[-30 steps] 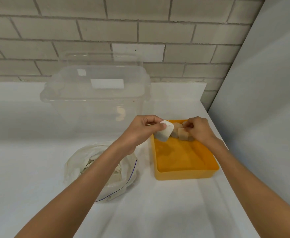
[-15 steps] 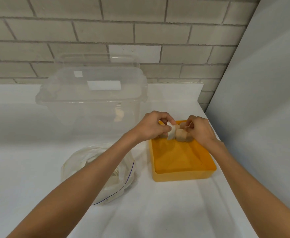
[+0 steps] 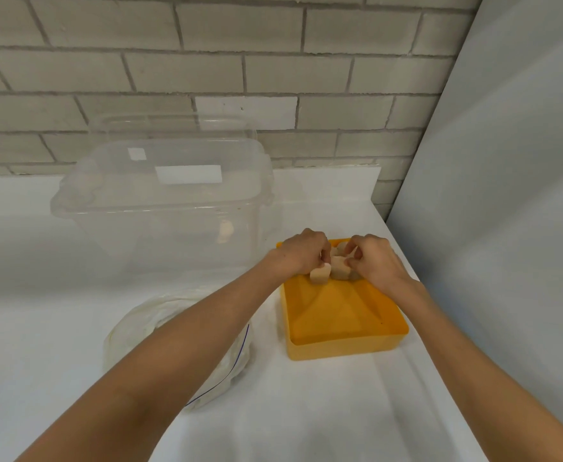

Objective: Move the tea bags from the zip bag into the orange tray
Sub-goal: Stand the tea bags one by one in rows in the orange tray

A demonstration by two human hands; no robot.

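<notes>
Pale tea bag (image 3: 320, 275) at far end of orange tray (image 3: 346, 349), pinched by left hand (image 3: 303, 254), touching tea bags (image 3: 339, 269) already there. Right hand (image 3: 376, 262) curled over pile; grip cannot tell. Step: placing. Next, likely: release, reach to zip bag (image 3: 133, 331) on table (image 3: 306, 411).
</notes>
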